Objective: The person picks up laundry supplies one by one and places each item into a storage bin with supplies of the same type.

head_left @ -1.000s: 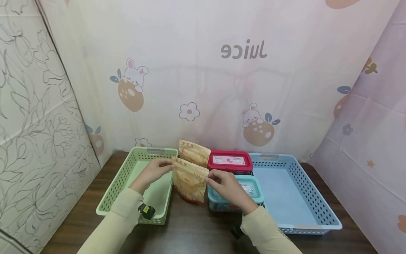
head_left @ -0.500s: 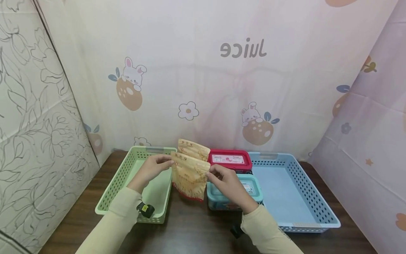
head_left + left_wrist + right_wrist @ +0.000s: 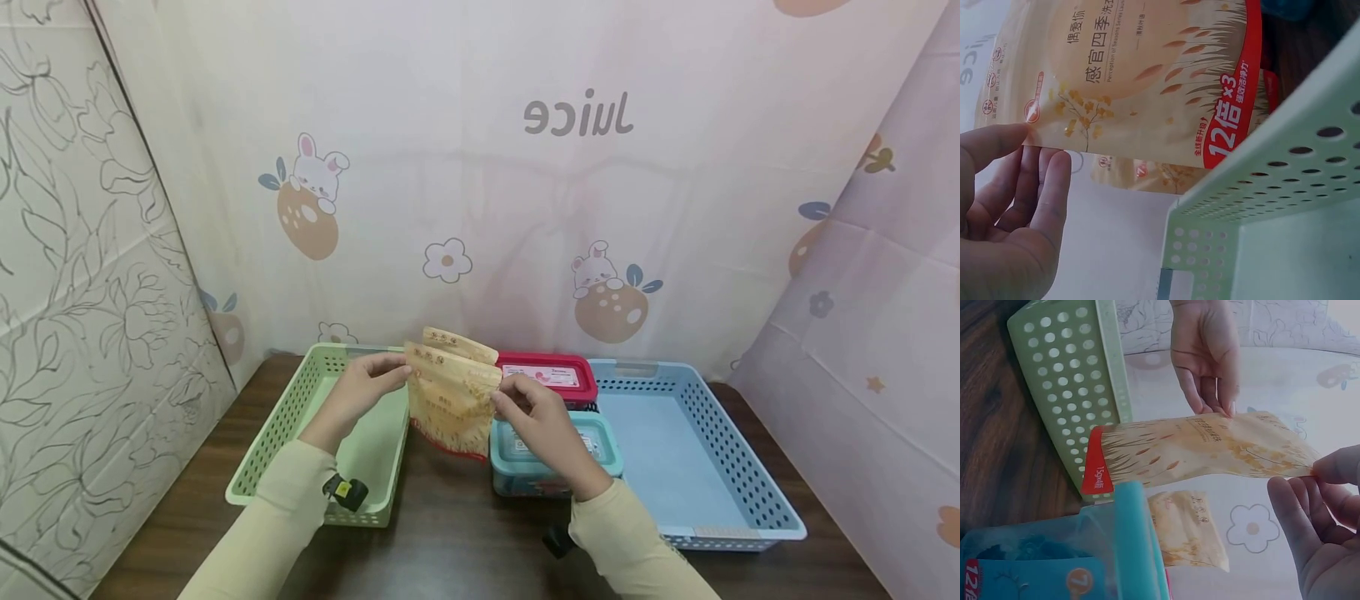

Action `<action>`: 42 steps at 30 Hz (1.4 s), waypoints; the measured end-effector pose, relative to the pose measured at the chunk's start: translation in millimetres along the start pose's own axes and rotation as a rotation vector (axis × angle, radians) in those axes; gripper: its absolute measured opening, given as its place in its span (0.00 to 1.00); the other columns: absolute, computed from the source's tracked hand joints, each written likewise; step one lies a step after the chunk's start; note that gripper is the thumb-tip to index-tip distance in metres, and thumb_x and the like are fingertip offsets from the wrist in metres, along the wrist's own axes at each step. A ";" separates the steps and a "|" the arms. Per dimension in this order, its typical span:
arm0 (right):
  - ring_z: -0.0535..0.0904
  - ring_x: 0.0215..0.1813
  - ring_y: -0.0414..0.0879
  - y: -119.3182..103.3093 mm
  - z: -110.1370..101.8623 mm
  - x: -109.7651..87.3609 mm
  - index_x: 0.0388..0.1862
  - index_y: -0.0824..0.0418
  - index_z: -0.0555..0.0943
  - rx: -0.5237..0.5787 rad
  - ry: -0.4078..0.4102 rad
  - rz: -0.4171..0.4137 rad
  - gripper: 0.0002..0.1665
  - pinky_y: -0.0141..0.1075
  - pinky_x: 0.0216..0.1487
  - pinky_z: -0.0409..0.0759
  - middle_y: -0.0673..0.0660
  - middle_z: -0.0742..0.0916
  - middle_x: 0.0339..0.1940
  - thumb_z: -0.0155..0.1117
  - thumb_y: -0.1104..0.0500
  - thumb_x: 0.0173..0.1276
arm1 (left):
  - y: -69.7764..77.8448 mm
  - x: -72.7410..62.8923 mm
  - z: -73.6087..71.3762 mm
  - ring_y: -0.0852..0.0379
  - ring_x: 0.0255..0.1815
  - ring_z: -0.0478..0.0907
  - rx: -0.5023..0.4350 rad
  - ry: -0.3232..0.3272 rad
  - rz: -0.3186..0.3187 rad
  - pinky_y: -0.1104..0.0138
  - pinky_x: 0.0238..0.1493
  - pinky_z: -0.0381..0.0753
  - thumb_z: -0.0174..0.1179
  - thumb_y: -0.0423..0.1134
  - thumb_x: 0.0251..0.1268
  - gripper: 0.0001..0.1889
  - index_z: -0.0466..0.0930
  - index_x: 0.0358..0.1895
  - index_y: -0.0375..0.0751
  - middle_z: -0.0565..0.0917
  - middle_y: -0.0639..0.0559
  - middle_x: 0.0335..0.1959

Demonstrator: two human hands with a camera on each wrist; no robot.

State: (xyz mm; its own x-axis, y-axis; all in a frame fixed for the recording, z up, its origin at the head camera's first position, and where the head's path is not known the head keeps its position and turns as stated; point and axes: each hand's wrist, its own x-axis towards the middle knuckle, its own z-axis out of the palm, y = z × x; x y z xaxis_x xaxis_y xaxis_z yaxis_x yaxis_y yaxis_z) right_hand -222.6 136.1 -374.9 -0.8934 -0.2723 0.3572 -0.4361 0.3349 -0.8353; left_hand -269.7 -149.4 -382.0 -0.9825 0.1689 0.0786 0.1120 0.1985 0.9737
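Both hands hold up one yellow laundry pouch (image 3: 450,404) with a red band along its bottom. My left hand (image 3: 363,392) pinches its left edge near the top, thumb and fingertips on the film in the left wrist view. The right hand (image 3: 536,417) pinches the opposite edge, plain in the right wrist view. Its lower edge hangs above the table, between the green basket (image 3: 393,479) and the teal-lidded box (image 3: 525,483). A second yellow pouch (image 3: 468,346) stands behind the held one, mostly hidden by it in the head view.
A red-lidded box (image 3: 585,383) stands behind the teal one. At the right is a blue basket (image 3: 697,446). The dark wooden table (image 3: 450,542) runs toward me, and a printed curtain (image 3: 450,167) hangs behind everything.
The held pouch has risen off the table and moved slightly away from me, covering more of the pouch behind. Both hands have kept their pinch on its edges.
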 end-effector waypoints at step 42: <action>0.84 0.42 0.53 -7.4 -4.3 18.2 0.51 0.59 0.83 0.214 0.168 0.170 0.20 0.53 0.50 0.84 0.58 0.85 0.42 0.68 0.46 0.70 | 16.5 -5.5 -4.0 0.55 0.45 0.84 -0.170 0.067 0.076 0.61 0.55 0.82 0.64 0.40 0.70 0.20 0.78 0.57 0.27 0.85 0.44 0.47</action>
State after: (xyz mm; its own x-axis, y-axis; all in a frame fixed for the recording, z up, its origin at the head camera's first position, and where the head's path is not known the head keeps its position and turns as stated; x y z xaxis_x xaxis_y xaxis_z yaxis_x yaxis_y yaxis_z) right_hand -236.1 132.5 -360.4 -0.9645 -0.0697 0.2546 -0.2627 0.1608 -0.9514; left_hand -263.1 -150.8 -365.5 -0.9805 0.1113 0.1621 0.1653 0.0203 0.9860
